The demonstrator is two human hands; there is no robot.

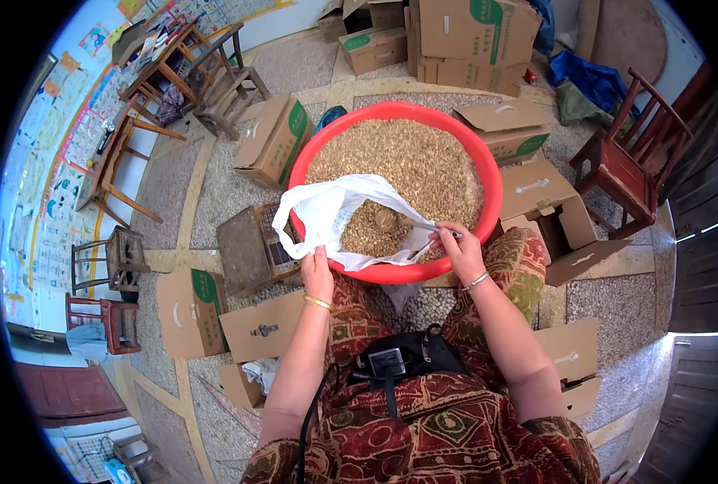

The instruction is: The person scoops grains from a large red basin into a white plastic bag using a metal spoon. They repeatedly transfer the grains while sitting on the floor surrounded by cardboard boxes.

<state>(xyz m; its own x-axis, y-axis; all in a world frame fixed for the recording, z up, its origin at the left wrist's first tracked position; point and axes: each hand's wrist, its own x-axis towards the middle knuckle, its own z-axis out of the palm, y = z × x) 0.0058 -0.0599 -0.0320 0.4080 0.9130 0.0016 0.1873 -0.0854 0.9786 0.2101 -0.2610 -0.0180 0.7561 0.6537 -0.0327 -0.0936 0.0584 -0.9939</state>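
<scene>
A large red plastic basin [492,175] stands before me, full of small tan-brown pieces [419,145], perhaps grain or chopped nutmeat. Over its near side a white plastic bag [328,212] lies with its mouth spread; the same kind of pieces and one round brown walnut-like ball [386,219] show inside. My left hand [317,275] pinches the bag's near left edge. At the bag's right side, my right hand [460,249] grips a thin metal tool [419,224], which points left towards the ball; its tip is unclear. The right fingers also touch the bag's edge.
Cardboard boxes [192,314] stand around the basin, one with open flaps [543,184] at its right. A grey-brown wooden stool or box [244,251] is close on the left. Wooden chairs [628,172] stand farther out on both sides. Flattened cartons [455,42] lean beyond the basin.
</scene>
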